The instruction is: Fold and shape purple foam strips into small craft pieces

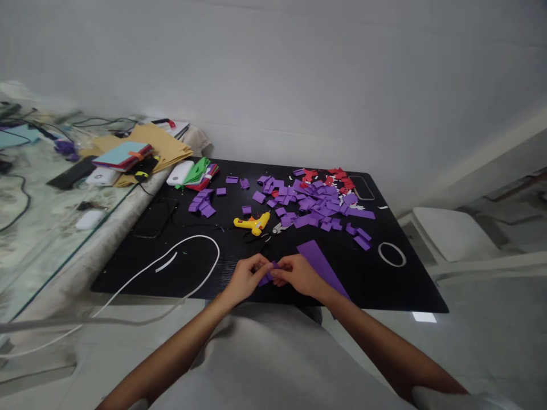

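Observation:
Near the front edge of the black table, my left hand [248, 278] and my right hand [298, 274] meet with fingertips pinched on a small purple foam or paper piece [265, 279]. Most of that piece is hidden behind the fingers. A long purple strip [321, 263] lies beside and partly under my right wrist. Just beyond my hands rests a yellow glue gun [253, 224], with scissors or pliers [280, 228] to its right. Further back spreads a heap of small cut purple pieces [316, 199].
Red scraps [342, 178] lie behind the heap, and a white ring [392, 254] sits at right. A white cable [188, 238] loops over the table's left side. Folded coloured sheets [200, 174] stand at back left. A cluttered glass-topped table [47, 228] adjoins at left.

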The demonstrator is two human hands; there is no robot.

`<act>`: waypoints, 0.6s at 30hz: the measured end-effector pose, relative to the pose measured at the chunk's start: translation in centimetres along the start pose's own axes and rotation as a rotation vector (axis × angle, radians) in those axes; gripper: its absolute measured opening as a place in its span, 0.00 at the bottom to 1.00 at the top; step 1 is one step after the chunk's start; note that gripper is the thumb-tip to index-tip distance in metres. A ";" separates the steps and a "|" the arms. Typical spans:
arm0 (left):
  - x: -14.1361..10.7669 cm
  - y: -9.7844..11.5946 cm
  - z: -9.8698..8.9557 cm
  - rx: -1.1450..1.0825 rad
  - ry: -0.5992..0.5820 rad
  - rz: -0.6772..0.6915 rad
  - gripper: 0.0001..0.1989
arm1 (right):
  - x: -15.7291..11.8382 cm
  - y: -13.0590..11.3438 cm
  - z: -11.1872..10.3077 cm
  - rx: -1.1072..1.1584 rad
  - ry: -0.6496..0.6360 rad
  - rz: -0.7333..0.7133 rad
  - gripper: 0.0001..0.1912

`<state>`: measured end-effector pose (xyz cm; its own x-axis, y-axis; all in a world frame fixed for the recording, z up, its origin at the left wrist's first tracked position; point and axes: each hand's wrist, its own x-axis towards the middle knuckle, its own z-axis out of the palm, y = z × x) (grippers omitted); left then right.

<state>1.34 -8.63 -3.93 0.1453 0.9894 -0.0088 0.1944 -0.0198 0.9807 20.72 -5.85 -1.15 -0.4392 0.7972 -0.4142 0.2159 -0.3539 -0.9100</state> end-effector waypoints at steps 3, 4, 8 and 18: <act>0.0 -0.2 0.0 0.002 0.022 -0.004 0.20 | 0.1 0.1 0.1 -0.005 0.002 0.002 0.24; 0.0 -0.3 -0.1 0.002 0.031 -0.005 0.20 | 0.2 0.1 0.2 -0.008 0.005 0.001 0.25; 0.2 -0.3 -0.1 0.003 0.064 -0.012 0.22 | 0.3 0.1 0.2 -0.015 0.020 -0.008 0.29; 0.2 -0.6 -0.1 0.018 0.072 -0.024 0.22 | 0.2 -0.3 0.0 -0.010 0.064 -0.039 0.25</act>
<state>1.18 -8.39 -4.50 0.0700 0.9974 -0.0178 0.2150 0.0023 0.9766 20.59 -5.60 -0.93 -0.3911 0.8399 -0.3763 0.2089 -0.3171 -0.9251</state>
